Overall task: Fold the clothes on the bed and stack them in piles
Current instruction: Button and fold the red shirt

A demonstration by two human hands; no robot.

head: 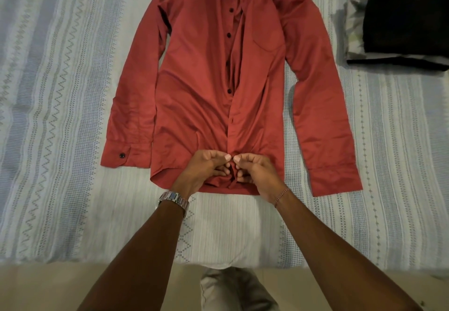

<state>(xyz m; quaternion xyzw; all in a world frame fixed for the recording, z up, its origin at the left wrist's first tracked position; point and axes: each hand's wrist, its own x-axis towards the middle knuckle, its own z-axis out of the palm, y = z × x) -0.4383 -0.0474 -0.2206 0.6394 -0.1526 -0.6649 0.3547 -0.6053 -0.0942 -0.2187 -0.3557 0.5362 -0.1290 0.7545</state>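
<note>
Head view, red shirt (201, 87) flat on striped bedspread (60, 116), both hands' fingers (220, 165) pinching its hem, dark pile (405, 19) far right

From my feed the red shirt (201, 72) looks like smooth woven cloth with a slight sheen, and its buttons (228, 35) are dark and glossy. The bedspread (60, 92) is matt, textured cloth with woven zigzag bands. The watch (175, 200) is shiny metal links. The black folded clothes (408, 19) look soft and matt.

Red shirt (201, 72) (black buttons (228, 35)), striped bedspread (60, 92)
</note>
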